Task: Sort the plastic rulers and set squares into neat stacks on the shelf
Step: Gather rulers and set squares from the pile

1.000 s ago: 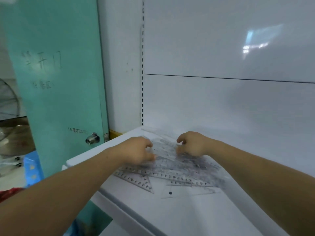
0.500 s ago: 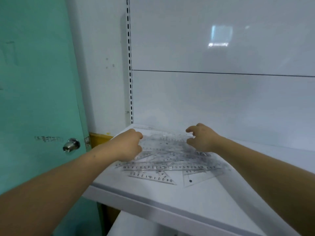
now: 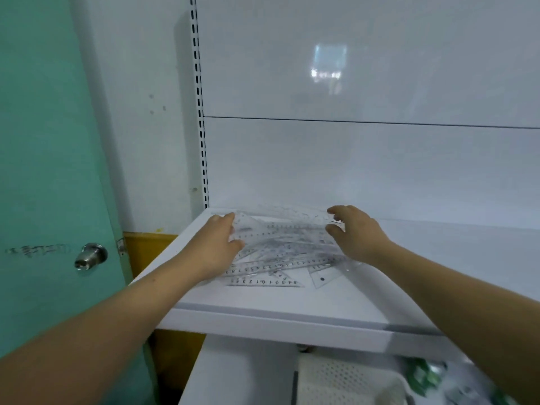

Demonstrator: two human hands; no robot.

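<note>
Left grip (image 3: pixel 216 244): fingers over and thumb against the left edge of the pile (image 3: pixel 280 252), clamped on it.
Right grip (image 3: pixel 356 232): forefinger and thumb curled onto the pile's right end, likewise clamped. Which single piece each holds cannot be told, because the plastic is clear and overlapped.

Pile: clear rulers and set squares, mixed and crossed at several angles, at the back left of the shelf (image 3: pixel 292 305), near the rear panel. Unsorted; no stack begun.

Strays: one set square (image 3: pixel 263 282) flat at the pile's front edge. One short piece with a dark dot (image 3: pixel 324 277) lies just to its right, partly under a long ruler.

Surroundings: green door (image 3: pixel 43 171) with knob (image 3: pixel 90 255) to the left; white mesh item (image 3: pixel 344 381) on the level below.

Risks, as judged:
- The pieces look thin and slick, so squeezing from both ends may bow the bundle and let inner pieces slip out sideways.
- Lifting while lower pieces are interleaved could drag the strays toward the shelf's front lip and over it.
- Set-square corners may snag ruler edges and skew any stack.
</note>
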